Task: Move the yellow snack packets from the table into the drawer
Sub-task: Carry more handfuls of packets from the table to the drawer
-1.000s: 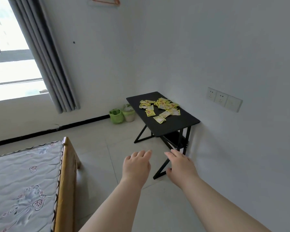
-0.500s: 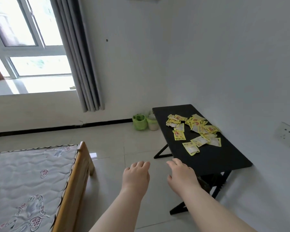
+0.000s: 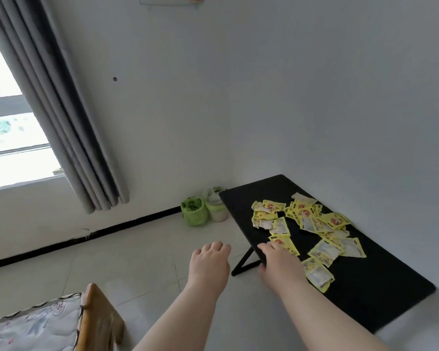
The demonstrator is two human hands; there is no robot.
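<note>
A: Where are the yellow snack packets (image 3: 307, 230)?

B: Scattered loose across the black table (image 3: 380, 287) in the lower right of the frame, which stands against the white wall (image 3: 314, 97). Most lie in an overlapping heap toward the far end of the top; a few sit apart nearer the camera. Some show a silvery back instead of the yellow face.

A: And the hands?

B: Both reach forward from the bottom of the frame, palms down. The right hand (image 3: 280, 264) is at the table's left edge, fingers loosely spread, fingertips over or touching the nearest packet; I cannot tell if there is contact. It pinches nothing. The left hand (image 3: 209, 262) hangs over the tiled floor (image 3: 112, 262), just left of the table, fingers relaxed and slightly spread, holding nothing.

A: Is a drawer visible?

B: I cannot make one out from this angle. Only 1 slanted black table leg (image 3: 243, 262) shows, between the 2 hands.

A: What else is in the room?

B: 2 small containers on the floor beside the table's far corner: a green bin (image 3: 194, 214) and a pale one (image 3: 217, 209) touching it. A grey curtain (image 3: 61, 122) hangs in the upper left beside a bright window (image 3: 5, 138). In the lower left corner, a wooden bed frame (image 3: 99, 323) with a patterned mattress (image 3: 33, 330).
</note>
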